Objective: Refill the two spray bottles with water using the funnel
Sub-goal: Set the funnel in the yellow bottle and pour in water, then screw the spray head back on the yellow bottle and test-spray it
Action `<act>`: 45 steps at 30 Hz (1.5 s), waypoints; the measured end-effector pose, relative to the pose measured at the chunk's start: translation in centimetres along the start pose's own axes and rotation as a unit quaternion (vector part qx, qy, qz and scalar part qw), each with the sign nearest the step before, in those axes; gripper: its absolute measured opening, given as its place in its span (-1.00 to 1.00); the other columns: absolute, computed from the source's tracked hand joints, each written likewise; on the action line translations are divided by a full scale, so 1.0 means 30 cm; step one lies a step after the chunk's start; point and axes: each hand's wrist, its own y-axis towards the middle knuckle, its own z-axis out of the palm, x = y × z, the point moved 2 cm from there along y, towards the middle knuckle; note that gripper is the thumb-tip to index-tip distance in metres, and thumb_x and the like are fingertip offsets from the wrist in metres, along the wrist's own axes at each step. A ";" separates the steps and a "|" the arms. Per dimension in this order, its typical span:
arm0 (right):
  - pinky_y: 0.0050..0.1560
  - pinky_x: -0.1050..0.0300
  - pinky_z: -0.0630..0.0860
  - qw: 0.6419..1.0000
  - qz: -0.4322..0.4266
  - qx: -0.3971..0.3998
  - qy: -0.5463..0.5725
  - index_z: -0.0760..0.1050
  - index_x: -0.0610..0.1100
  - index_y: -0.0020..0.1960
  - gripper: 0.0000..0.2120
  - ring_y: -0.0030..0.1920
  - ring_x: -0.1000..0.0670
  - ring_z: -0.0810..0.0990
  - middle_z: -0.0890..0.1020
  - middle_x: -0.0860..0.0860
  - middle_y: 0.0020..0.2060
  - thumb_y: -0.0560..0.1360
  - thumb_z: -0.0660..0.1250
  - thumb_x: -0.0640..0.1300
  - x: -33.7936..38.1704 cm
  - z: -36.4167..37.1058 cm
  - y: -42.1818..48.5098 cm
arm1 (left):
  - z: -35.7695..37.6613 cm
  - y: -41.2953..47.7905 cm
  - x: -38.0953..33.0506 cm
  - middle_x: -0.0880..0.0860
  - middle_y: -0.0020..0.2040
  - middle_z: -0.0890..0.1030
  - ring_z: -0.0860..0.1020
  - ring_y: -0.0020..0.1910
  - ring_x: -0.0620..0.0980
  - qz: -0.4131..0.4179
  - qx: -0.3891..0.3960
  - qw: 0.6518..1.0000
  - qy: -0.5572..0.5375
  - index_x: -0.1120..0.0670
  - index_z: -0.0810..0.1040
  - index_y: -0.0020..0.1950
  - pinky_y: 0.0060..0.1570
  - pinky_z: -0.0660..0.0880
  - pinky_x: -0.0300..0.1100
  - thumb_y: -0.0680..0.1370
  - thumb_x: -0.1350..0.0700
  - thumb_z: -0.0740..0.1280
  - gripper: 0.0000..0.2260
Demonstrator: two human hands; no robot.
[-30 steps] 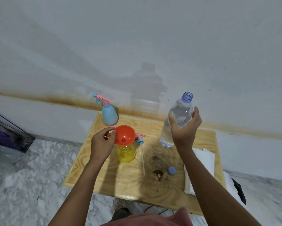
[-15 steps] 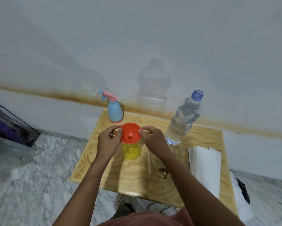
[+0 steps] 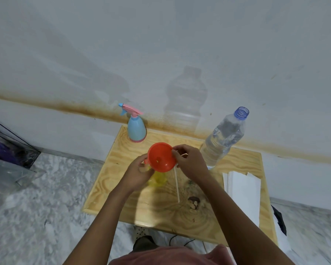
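Note:
The orange funnel (image 3: 161, 156) sits tilted in the mouth of the yellow spray bottle (image 3: 159, 179) at the middle of the wooden table (image 3: 111, 169). My right hand (image 3: 191, 162) pinches the funnel's right rim. My left hand (image 3: 138, 173) curls round the top of the yellow bottle, its thumb by the funnel's left tab. The blue spray bottle (image 3: 136, 129), with its pink trigger head on, stands at the table's far left corner. A clear water bottle (image 3: 222, 140), uncapped and partly full, stands at the far right.
The yellow bottle's white dip tube (image 3: 177, 186) lies on the table just right of it. A stack of white paper (image 3: 243, 192) lies along the right edge. A dark knot (image 3: 193, 201) marks the wood. The wall runs close behind the table.
My right hand set the water bottle down at the far right and came to the funnel's rim. The funnel has tilted, and my left hand has slid lower onto the yellow bottle.

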 end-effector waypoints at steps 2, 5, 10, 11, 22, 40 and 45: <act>-0.10 0.11 0.64 1.000 -0.008 0.006 -0.004 0.62 -0.12 0.11 -0.85 -0.17 0.02 0.66 0.65 0.07 -0.19 0.59 0.33 -0.13 -0.003 -0.012 -0.002 | 0.024 0.012 0.019 -0.16 0.08 0.61 0.53 0.10 -0.24 0.011 0.022 0.999 0.027 -0.21 0.53 0.10 0.02 0.39 -0.40 0.48 0.20 0.51 -0.64; -0.18 0.21 0.63 1.000 -0.023 0.006 0.009 0.61 -0.12 0.11 -0.86 -0.20 0.03 0.67 0.65 0.07 -0.18 0.59 0.33 -0.14 -0.010 -0.040 -0.006 | 0.043 0.038 0.053 -0.15 0.03 0.61 0.52 0.04 -0.24 0.018 -0.007 0.997 0.068 -0.23 0.54 0.02 -0.05 0.38 -0.42 0.42 0.19 0.56 -0.62; -0.20 0.20 0.65 0.999 0.007 -0.036 0.041 0.58 -0.13 0.08 -0.90 -0.21 0.06 0.69 0.67 0.03 -0.15 0.57 0.36 -0.21 -0.109 -0.126 -0.026 | 0.049 0.055 0.085 -0.19 0.09 0.60 0.50 0.08 -0.30 -0.004 -0.017 0.999 0.048 -0.17 0.57 0.14 -0.03 0.41 -0.38 0.42 0.10 0.57 -0.64; -0.19 0.18 0.65 0.998 0.023 -0.040 0.034 0.57 -0.11 0.05 -0.91 -0.20 0.05 0.69 0.67 0.02 -0.15 0.56 0.36 -0.22 -0.150 -0.139 -0.033 | 0.048 0.055 0.089 -0.18 0.10 0.60 0.51 0.08 -0.29 -0.008 -0.018 0.999 0.043 -0.14 0.58 0.16 -0.03 0.41 -0.37 0.42 0.10 0.57 -0.63; -0.25 0.25 0.45 0.972 0.219 -0.080 -0.022 0.54 -0.13 -0.07 -0.95 -0.19 0.02 0.58 0.61 0.01 -0.24 0.52 0.31 -0.24 -0.464 -0.090 -0.064 | 0.051 0.055 0.092 -0.15 0.15 0.60 0.50 0.05 -0.46 -0.031 -0.014 0.999 0.040 -0.08 0.59 0.25 -0.09 0.43 -0.55 0.43 0.06 0.57 -0.59; -0.02 0.05 0.49 0.956 -0.060 -0.092 -0.271 0.62 -0.04 0.11 -0.79 -0.01 -0.01 0.62 0.69 0.03 -0.02 0.52 0.33 -0.02 -0.274 0.059 -0.010 | 0.053 0.052 0.104 -0.13 0.14 0.61 0.52 0.08 -0.42 -0.018 -0.013 0.999 0.036 -0.09 0.59 0.25 0.06 0.49 -0.38 0.41 0.07 0.58 -0.57; 0.12 -0.01 0.51 0.942 0.107 0.075 -0.308 0.54 -0.07 0.28 -0.57 0.17 -0.10 0.57 0.61 -0.04 0.18 0.53 0.26 0.15 -0.301 0.133 0.159 | 0.052 0.052 0.111 -0.16 0.15 0.60 0.51 0.12 -0.43 -0.020 -0.010 0.999 0.022 -0.06 0.60 0.25 0.11 0.51 -0.33 0.41 0.06 0.58 -0.57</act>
